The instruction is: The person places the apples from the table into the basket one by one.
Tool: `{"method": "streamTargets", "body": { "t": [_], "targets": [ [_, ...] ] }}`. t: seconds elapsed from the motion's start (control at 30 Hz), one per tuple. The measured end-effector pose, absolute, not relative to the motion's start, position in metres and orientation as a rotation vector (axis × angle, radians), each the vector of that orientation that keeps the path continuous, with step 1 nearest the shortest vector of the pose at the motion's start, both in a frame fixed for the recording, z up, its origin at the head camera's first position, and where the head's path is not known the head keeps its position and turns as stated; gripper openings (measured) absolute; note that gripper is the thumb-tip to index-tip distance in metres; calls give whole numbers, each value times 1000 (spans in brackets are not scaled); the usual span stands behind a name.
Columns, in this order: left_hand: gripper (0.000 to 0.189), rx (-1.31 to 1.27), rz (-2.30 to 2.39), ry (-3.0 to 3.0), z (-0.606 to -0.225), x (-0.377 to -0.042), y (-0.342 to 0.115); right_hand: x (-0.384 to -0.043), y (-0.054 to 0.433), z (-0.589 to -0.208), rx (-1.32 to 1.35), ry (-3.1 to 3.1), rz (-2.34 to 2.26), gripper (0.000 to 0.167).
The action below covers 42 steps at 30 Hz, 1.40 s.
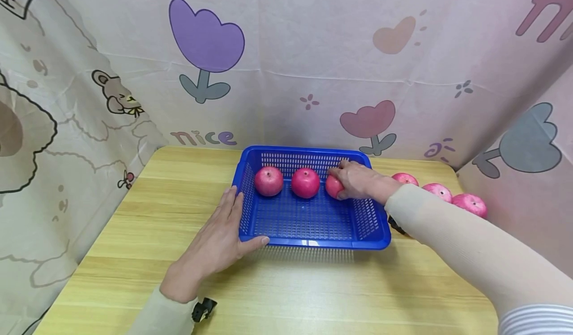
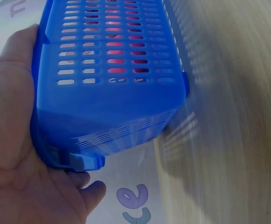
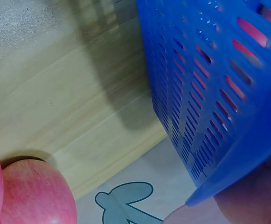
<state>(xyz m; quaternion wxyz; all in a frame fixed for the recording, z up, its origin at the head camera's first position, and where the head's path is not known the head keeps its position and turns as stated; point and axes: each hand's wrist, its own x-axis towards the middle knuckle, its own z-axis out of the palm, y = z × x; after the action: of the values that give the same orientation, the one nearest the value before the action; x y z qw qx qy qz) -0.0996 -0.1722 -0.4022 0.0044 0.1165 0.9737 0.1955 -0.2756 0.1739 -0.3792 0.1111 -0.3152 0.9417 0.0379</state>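
Observation:
A blue plastic basket with slotted walls stands on the table. Inside it, along the back, sit two pink-red apples and a third apple at the right end. My right hand reaches over the right rim and grips this third apple, covering part of it. Against the basket's front left corner rests my left hand, its fingers fairly straight along the left rim and its thumb on the front rim. The left wrist view shows that palm along the rim, outside the slotted wall.
Right of the basket, several more apples lie on the wooden table, partly behind the right forearm. A patterned cloth hangs behind the table's back edge and along the sides.

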Motion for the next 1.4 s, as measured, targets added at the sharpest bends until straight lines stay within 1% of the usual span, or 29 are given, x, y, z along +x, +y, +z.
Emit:
{"method": "streamTargets", "body": {
  "t": [0.17,0.43,0.83,1.07,1.4],
  "targets": [
    [130,370,602,3052,-402,-100,-172,-273,174,-380,-870,2743,57,83],
    [125,387,496,3073,-397,-99,-173,-272,175,-381,-942,2751,43,75],
    [126,443,405,3089,-395,-99,-173,-272,173,-381,-897,2761,62,80],
    [126,452,405,3084,-395,-100,-173,-272,174,-379,-928,2765,49,76],
    [126,455,424,3086,-396,-101,-172,-273,172,-377,-851,2781,47,78]
  ]
}}
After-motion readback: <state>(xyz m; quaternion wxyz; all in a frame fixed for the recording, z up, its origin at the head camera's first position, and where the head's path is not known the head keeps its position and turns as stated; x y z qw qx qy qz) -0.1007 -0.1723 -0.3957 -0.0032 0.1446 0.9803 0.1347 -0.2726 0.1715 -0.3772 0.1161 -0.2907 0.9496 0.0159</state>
